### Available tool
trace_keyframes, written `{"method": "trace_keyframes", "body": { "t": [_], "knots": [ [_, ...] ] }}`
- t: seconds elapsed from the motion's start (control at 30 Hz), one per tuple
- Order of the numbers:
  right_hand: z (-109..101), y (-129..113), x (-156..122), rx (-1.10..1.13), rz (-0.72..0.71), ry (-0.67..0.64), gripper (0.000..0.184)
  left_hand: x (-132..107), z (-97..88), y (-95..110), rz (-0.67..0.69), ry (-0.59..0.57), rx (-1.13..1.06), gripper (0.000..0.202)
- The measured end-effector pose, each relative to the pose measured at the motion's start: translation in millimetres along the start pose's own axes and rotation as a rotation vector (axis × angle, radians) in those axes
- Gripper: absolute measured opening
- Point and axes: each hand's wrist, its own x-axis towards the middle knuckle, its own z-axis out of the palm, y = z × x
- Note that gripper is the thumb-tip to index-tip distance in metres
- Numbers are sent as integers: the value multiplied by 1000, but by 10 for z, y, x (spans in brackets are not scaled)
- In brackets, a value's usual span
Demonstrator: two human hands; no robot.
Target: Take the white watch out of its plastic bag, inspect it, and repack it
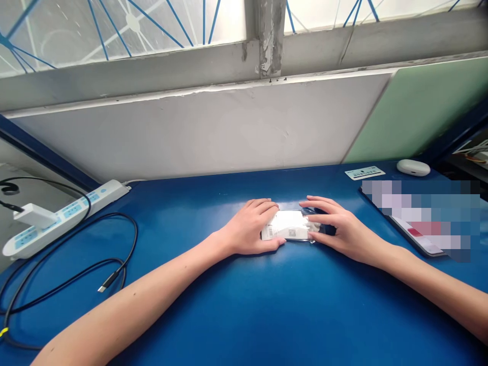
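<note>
Lying at the far left, a white power strip has a white adapter plugged in, with a black cable coiled beside it. Next comes the left hand, its fingers close together and its thumb apart, holding the left end of a clear bag, which lies flat on the blue table. Inside is a white labelled piece, so I judge that the bag is not yet emptied; whether its mouth is sealed, I cannot tell. How much handling is left also remains unclear. The right hand has its fingers apart around the right end; whether they pinch the plastic, I cannot tell. Further right are a printed card, a white case, seemingly closed, its contents hidden, and a partly blurred flat device.
</note>
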Motion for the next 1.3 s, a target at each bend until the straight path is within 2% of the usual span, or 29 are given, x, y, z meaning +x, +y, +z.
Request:
{"method": "trace_keyframes", "body": {
  "t": [0.3, 0.83, 1.3],
  "knots": [
    [-2, -73, 20, -76, -65, -45, 14, 17, -12, 25, -26, -9, 11, 60],
    [-41, -7, 31, -135, -125, -49, 11, 12, -2, 11, -19, 13, -1, 58],
    [-109, 43, 48, -231, -162, -48, 19, 26, -21, 24, -26, 8, -15, 55]
  ]
}}
